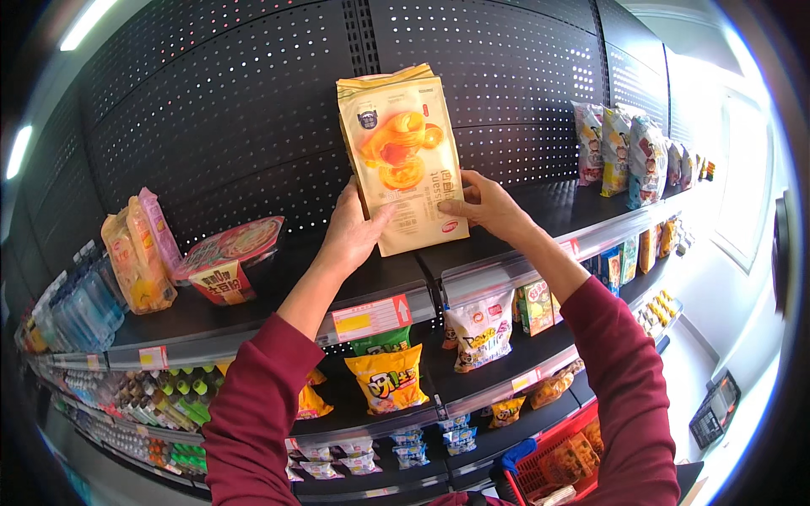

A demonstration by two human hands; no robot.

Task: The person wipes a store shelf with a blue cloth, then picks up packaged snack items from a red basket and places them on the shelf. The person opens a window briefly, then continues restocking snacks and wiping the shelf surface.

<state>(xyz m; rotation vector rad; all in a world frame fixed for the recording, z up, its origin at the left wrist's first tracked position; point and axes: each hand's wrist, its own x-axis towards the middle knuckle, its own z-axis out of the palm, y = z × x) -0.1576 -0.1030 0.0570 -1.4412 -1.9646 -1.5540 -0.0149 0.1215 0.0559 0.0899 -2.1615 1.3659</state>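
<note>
Both my hands hold a tall cream-coloured bag of croissants [405,164] upright over the top shelf, its printed front towards me. My left hand [354,228] grips the lower left edge, thumb across the front. Opposite it, my right hand [487,205] has its thumb on the front near the lower right corner and its fingers at the side edge. The bag's folded top is tilted slightly left. Whether its base touches the shelf cannot be told.
Left on the black top shelf [310,278] stand an instant noodle bowl [231,259], bread bags [136,253] and water bottles [82,303]; snack bags [647,161] stand right. Lower shelves hold a yellow snack bag [387,379] and drinks. A red basket [538,465] is at lower right.
</note>
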